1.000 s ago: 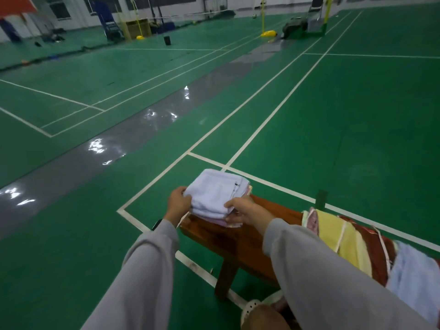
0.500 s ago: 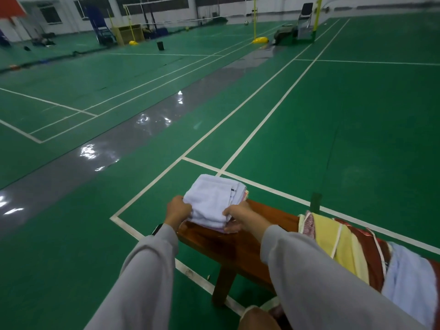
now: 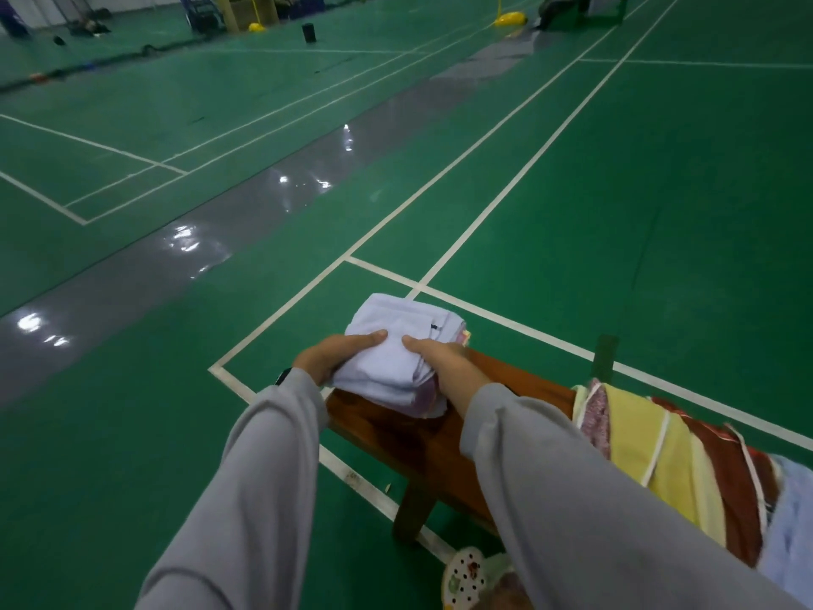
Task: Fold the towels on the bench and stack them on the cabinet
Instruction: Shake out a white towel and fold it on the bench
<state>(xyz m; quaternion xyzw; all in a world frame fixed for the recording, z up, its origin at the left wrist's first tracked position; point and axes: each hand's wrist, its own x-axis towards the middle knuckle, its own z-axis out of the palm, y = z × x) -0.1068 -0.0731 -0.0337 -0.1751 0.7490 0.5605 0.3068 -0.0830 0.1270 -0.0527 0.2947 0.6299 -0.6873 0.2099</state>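
Observation:
A stack of folded towels (image 3: pixel 398 345), pale lilac on top with pink ones under it, sits on the left end of the brown wooden bench (image 3: pixel 506 385). My left hand (image 3: pixel 336 356) grips the stack's left side, thumb on top. My right hand (image 3: pixel 444 361) grips its right side, thumb on top too. Unfolded towels lie draped over the bench further right: a yellow one (image 3: pixel 651 451), a dark red one (image 3: pixel 734 482) and a light blue one (image 3: pixel 792 534). No cabinet is in view.
Green badminton court floor with white lines (image 3: pixel 506 195) spreads all around the bench. A grey glossy strip (image 3: pixel 176 257) runs to the left. Far off stand a yellow object (image 3: pixel 510 18), a black cylinder (image 3: pixel 309 32) and chairs. A spotted slipper (image 3: pixel 466 574) shows below the bench.
Both hands have slid from the stack's lower sides up onto it, thumbs now resting on top. The view has tilted down and come closer to the bench.

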